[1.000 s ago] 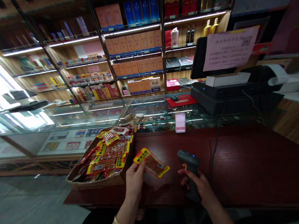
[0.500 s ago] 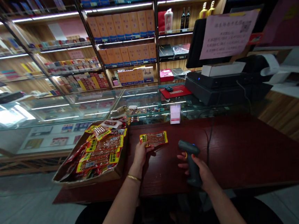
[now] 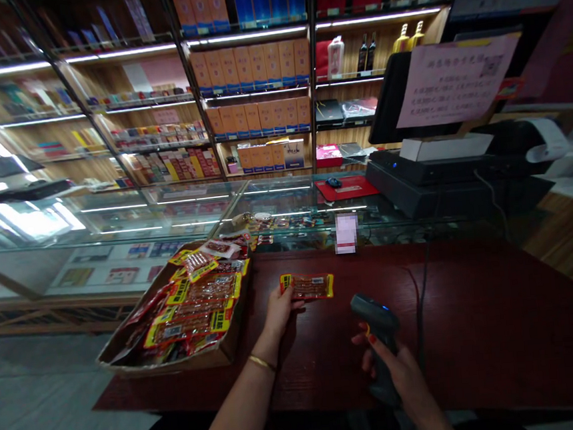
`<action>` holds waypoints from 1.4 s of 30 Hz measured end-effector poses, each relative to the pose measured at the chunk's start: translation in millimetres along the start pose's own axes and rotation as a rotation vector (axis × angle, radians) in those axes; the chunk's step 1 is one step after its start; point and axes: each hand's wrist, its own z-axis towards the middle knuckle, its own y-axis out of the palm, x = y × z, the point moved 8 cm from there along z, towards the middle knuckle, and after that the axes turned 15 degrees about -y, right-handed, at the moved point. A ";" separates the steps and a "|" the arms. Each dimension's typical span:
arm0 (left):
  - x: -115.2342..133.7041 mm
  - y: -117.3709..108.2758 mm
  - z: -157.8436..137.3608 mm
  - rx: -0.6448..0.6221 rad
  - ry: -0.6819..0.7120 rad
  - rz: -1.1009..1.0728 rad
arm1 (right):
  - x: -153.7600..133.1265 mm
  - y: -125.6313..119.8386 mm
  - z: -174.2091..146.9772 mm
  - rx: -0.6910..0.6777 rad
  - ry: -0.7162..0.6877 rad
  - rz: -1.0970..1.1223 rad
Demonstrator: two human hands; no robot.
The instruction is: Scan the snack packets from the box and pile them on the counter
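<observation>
Between the thumb and fingers of my left hand (image 3: 280,312) is the left end of a snack packet (image 3: 313,286), clear in the middle with yellow and red ends. Brown sticks show through its film. My right hand (image 3: 392,359) wraps round the handle of a dark grey barcode scanner (image 3: 376,317), a small blue light on its top. The scanner's head points up and left towards the packet, with a gap between them. Left of my left hand, a cardboard box (image 3: 231,353) holds several similar packets (image 3: 194,303).
A glass display counter (image 3: 191,213) runs behind the dark red table (image 3: 311,380). At the right stand a monitor (image 3: 389,95) with a paper sign and a black cash drawer (image 3: 459,190). A mouse (image 3: 332,183) rests on a red mat. A cable (image 3: 421,303) crosses the table.
The view has tilted, so the shelves and counter sit lower and further right. My right hand and the scanner are lower in the picture; the packet stays in my left hand.
</observation>
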 end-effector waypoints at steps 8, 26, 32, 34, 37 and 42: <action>12.8 -9.3 3.0 0.038 0.104 -0.088 | -0.9 -2.5 -2.4 0.032 -0.022 -0.059; 20.4 -13.7 -1.0 0.055 0.198 -0.038 | 6.8 -2.8 -1.6 0.024 -0.043 -0.046; 16.2 -10.6 1.3 0.040 0.164 -0.029 | 8.2 -3.3 -2.8 0.017 -0.033 -0.056; 12.1 -11.7 2.8 0.045 0.132 -0.017 | 7.3 -1.6 -3.4 -0.002 -0.038 -0.050; 6.4 -14.6 1.1 0.061 0.089 0.015 | 6.3 1.1 -3.7 -0.028 -0.059 0.002; -13.4 19.1 -3.5 0.007 -0.029 0.088 | 6.0 5.2 -5.2 -0.027 -0.080 0.043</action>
